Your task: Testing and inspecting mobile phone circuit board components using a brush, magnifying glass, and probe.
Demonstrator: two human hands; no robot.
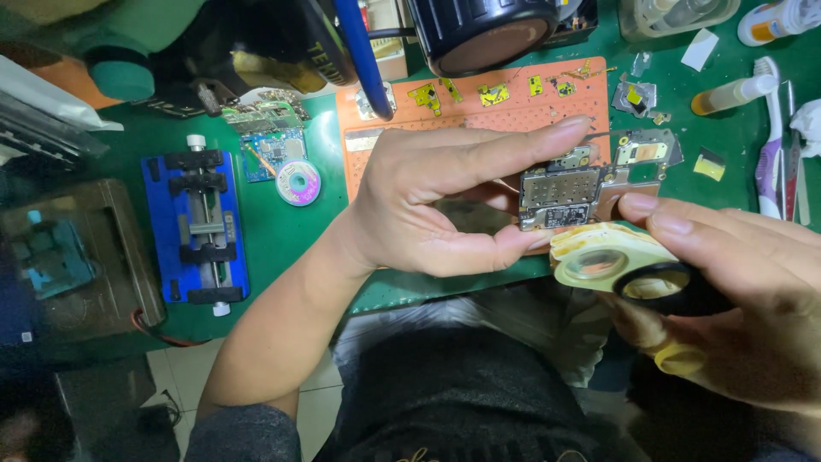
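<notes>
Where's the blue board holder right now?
In the head view the blue board holder lies on the green mat at the left, untouched, left of the person's left hand, with a small solder-wick spool to its upper right.

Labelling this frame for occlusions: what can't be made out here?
Head view only:
- Circuit board: left edge hidden by left hand fingers.
- Tape rolls: lower parts covered by right hand.
- Right hand: cut off by the frame's right edge.
- Small parts on orange mat: too small to identify.
</notes>
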